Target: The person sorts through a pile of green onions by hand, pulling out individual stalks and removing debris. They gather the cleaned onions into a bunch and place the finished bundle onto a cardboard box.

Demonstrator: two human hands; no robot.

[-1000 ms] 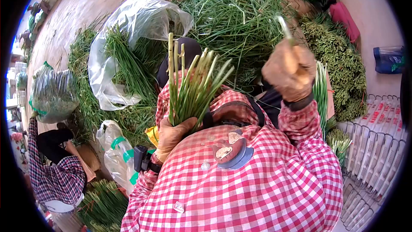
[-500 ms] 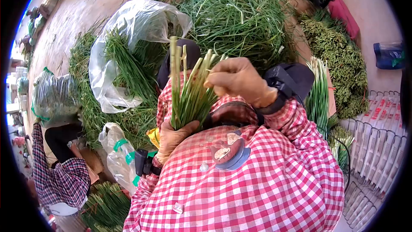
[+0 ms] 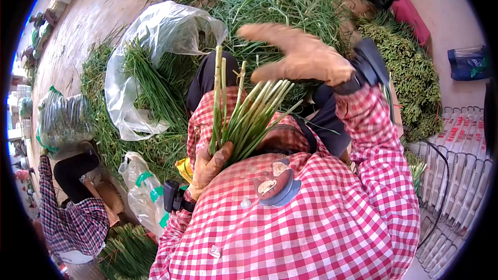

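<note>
My left hand (image 3: 211, 166), in a tan glove, is closed around the lower part of a bunch of long green stems (image 3: 254, 119). Their pale cut ends point up and fan out in front of my chest. A few stems on the left of the bunch stand taller than the others. My right hand (image 3: 306, 57), gloved too, is raised above and to the right of the bunch. Its fingers and thumb are spread with nothing between them, slightly blurred.
Loose green stalks (image 3: 290, 15) are heaped ahead. A clear plastic bag (image 3: 116, 93) with more greens lies at front left. Piled bundles (image 3: 407, 78) stand at right, by metal-framed crates (image 3: 459, 181). A person in a checked shirt (image 3: 85, 223) sits at left; another in pink (image 3: 410, 18) is far right.
My right hand has come away from the stem ends, moved up and opened wide. The bunch now fans out and leans more to the right in my left hand.
</note>
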